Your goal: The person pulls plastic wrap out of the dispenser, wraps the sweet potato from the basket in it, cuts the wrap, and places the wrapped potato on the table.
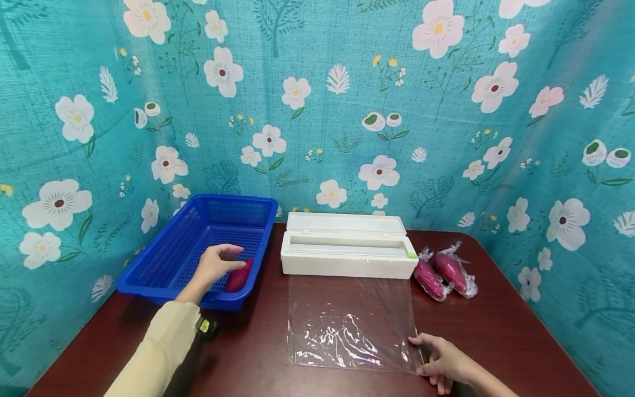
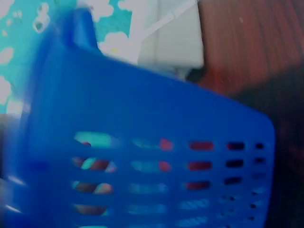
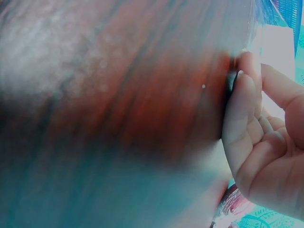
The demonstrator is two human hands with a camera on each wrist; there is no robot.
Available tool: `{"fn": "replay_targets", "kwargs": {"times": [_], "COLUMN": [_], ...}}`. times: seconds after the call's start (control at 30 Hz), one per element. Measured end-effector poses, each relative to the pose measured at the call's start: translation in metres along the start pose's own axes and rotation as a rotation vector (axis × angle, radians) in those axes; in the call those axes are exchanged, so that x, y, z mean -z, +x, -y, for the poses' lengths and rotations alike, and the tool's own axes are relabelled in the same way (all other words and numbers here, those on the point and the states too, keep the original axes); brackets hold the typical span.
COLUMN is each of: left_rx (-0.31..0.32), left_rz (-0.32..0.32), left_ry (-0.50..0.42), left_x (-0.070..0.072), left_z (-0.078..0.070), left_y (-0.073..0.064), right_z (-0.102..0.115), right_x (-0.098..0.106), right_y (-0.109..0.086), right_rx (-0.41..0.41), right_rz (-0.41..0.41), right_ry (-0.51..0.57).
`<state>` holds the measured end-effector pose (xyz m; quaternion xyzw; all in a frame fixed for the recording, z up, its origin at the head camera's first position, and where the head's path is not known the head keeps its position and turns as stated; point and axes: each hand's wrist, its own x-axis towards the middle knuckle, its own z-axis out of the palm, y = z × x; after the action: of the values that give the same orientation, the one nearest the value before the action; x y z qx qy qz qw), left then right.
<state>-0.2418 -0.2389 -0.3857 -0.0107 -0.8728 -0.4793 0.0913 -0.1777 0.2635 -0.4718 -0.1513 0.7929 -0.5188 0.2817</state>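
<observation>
In the head view my left hand (image 1: 218, 268) reaches over the near right corner of a blue plastic basket (image 1: 130, 288), thumb and fingers apart. Just below the thumb, inside the basket, lies a magenta sweet potato (image 1: 239, 277). The left wrist view is filled by the basket's slotted wall (image 2: 142, 104); that hand is hidden there. A sheet of clear cling film (image 1: 342, 325) runs out from a white dispenser box (image 1: 347, 266) over the table. At its near right corner my right hand (image 1: 444, 361) pinches the edge, fingers curled in the right wrist view.
Two film-wrapped sweet potatoes, the left one (image 1: 429, 279) and the right one (image 1: 453, 273), lie to the right of the dispenser. Its lid (image 1: 345, 223) stands raised. A floral curtain (image 1: 317, 110) surrounds the dark red table (image 1: 501, 325).
</observation>
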Motion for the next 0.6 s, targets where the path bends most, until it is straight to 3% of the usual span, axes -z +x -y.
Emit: {"fn": "replay_targets", "kwargs": {"times": [0.17, 0.37, 0.6], "left_rx": [0.148, 0.272, 0.387], "left_rz": [0.073, 0.145, 0.207], "left_ry": [-0.019, -0.021, 0.054], "left_x": [-0.001, 0.000, -0.001], "left_z": [0.007, 0.013, 0.021], "left_y": [0.007, 0.016, 0.024], "right_z": [-0.001, -0.002, -0.003], "right_x": [0.001, 0.000, 0.000], "right_y": [-0.001, -0.001, 0.000], "right_rx": [0.010, 0.018, 0.025], "right_rz": [0.003, 0.000, -0.001], "right_ry": [0.007, 0.005, -0.003]}}
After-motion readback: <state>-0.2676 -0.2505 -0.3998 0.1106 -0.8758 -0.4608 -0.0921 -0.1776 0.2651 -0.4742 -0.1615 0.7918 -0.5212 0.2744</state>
